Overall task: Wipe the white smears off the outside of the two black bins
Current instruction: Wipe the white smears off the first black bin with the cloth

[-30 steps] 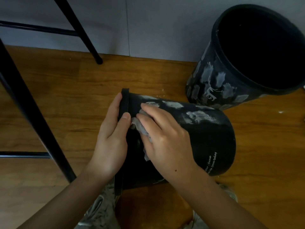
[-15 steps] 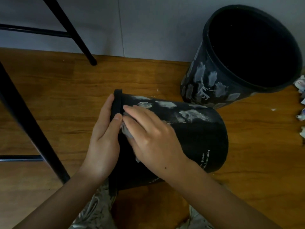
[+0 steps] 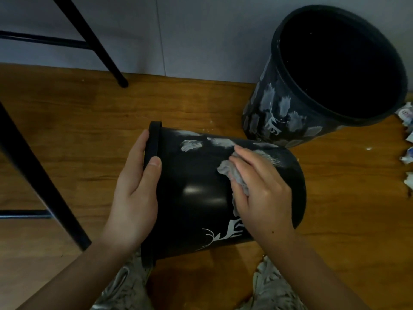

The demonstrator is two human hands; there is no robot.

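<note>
A black bin (image 3: 196, 186) lies on its side on the wooden floor, its rim pointing left. White smears (image 3: 191, 145) streak its upper far side, and a white printed figure shows near its lower edge. My left hand (image 3: 136, 189) grips the rim, thumb on the outer wall. My right hand (image 3: 259, 189) presses a crumpled grey wipe (image 3: 232, 173) flat against the bin's wall near its base end. A second black bin (image 3: 288, 113) stands upright at the back right, its outside covered with several white smears.
Black metal legs (image 3: 38, 175) of a stand or chair cross the left side, with another leg (image 3: 105, 54) at the back. A grey wall runs along the far edge. Small crumpled wrappers (image 3: 405, 139) lie at the right edge. My shoes show at the bottom.
My right hand has slid the wipe rightward along the bin, from beside the rim toward its base end. The wall near the rim now shows bare black.
</note>
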